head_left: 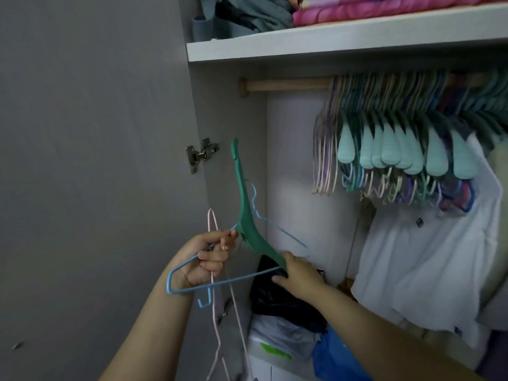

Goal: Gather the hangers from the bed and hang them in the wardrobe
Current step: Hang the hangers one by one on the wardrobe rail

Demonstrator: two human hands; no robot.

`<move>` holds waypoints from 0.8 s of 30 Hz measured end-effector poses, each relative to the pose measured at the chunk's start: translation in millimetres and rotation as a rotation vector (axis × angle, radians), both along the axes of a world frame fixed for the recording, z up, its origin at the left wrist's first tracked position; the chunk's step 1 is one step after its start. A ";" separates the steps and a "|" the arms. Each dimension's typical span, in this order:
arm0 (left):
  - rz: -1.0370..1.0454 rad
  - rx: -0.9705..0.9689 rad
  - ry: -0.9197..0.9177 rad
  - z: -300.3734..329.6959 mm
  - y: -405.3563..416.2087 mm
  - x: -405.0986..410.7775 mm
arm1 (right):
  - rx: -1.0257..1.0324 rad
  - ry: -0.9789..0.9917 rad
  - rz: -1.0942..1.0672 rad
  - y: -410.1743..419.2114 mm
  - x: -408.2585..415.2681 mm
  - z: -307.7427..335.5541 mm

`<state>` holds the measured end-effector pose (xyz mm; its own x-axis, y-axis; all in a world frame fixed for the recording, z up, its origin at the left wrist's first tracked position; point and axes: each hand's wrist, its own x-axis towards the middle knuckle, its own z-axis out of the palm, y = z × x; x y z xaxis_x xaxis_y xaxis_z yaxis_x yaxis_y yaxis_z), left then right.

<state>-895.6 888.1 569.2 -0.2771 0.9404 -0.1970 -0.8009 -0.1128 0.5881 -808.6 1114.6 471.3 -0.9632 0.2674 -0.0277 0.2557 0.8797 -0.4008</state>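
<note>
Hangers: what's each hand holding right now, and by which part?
Left hand grips a blue hanger and a pink hanger together near their necks. Right hand holds the green hanger by one arm's end.

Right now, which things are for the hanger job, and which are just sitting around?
For the job:
- green plastic hanger, right hand on its arm
- blue wire hanger and pink wire hanger, in the left hand
- wooden wardrobe rail

Just sitting around:
- white T-shirt
- pink folded bedding
- dark clothes pile
- metal door hinge

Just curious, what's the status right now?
Left hand grips wire hangers. Right hand holds green hanger. Rod free at left end.
</note>
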 end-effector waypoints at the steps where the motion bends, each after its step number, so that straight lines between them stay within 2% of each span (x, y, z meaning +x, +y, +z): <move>1: -0.027 0.010 -0.013 -3.0 -3.1 1.4 | -0.012 0.063 -0.012 3.1 2.4 -9.1; 5: -0.007 0.035 -0.088 -21.2 -15.3 1.2 | -0.131 0.198 0.008 8.1 16.7 -31.5; 7: 0.039 -0.022 -0.090 -27.4 -20.5 0.3 | -0.168 0.270 0.032 10.3 24.3 -36.7; 10: 0.126 -0.208 0.057 -30.4 -23.3 -2.8 | -0.080 0.401 -0.025 13.1 33.7 -42.4; 15: 0.297 -0.507 0.424 -29.4 -20.3 -4.2 | 0.185 0.371 -0.132 8.5 50.0 -39.5; 19: 0.447 -0.636 0.673 -33.9 -13.3 0.3 | 0.233 0.452 -0.177 5.0 58.3 -37.4; 24: 0.421 -0.765 0.916 -41.8 -19.8 -5.1 | 0.280 0.495 -0.237 13.9 67.6 -37.8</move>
<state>-900.6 868.3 527.4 -0.8487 0.4774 -0.2276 -0.0517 0.3535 0.9340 -740.9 1128.5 433.5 -0.7570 0.4081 0.5103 0.2997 0.9108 -0.2838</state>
